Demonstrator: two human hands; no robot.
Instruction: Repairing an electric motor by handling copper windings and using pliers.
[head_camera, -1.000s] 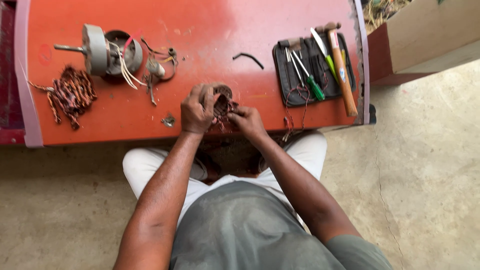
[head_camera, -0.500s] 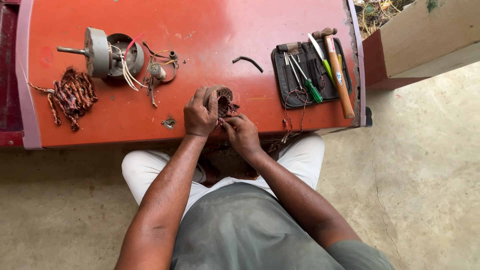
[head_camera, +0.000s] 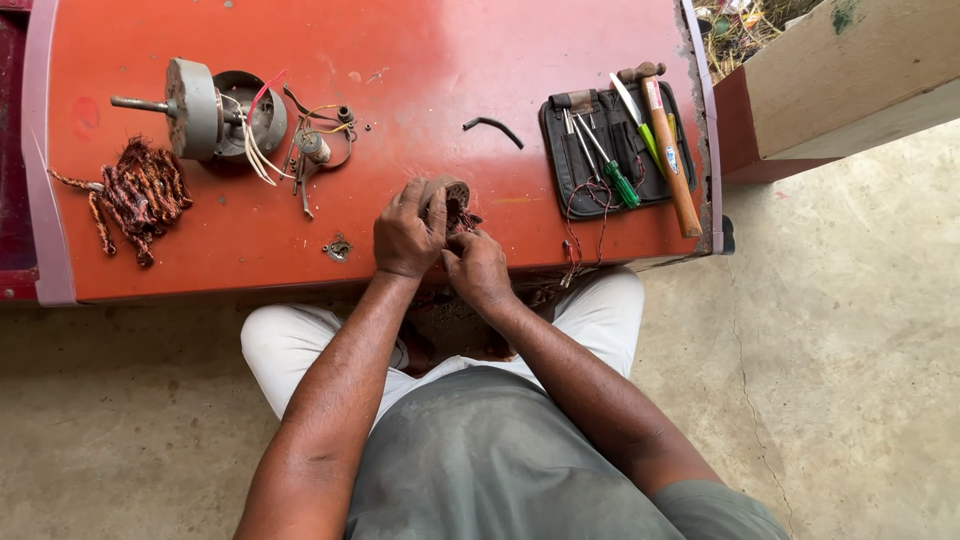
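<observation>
My left hand (head_camera: 405, 235) is wrapped around a small round motor stator (head_camera: 447, 197) with copper windings, held over the front part of the red table (head_camera: 420, 60). My right hand (head_camera: 478, 265) sits just below and to the right of it, fingertips pinched at the copper wire on its lower side. Both forearms reach up from my lap.
A motor housing with shaft (head_camera: 200, 108) and loose wires (head_camera: 315, 145) lies at the back left. A heap of stripped copper wire (head_camera: 135, 195) sits far left. A black tool pouch (head_camera: 605, 150) with screwdrivers and a wooden-handled hammer (head_camera: 668, 145) lies right. Small black bent piece (head_camera: 492, 126) mid-table.
Both hands have stayed on the stator, with small finger shifts at the wire. The camera view has drifted slightly.
</observation>
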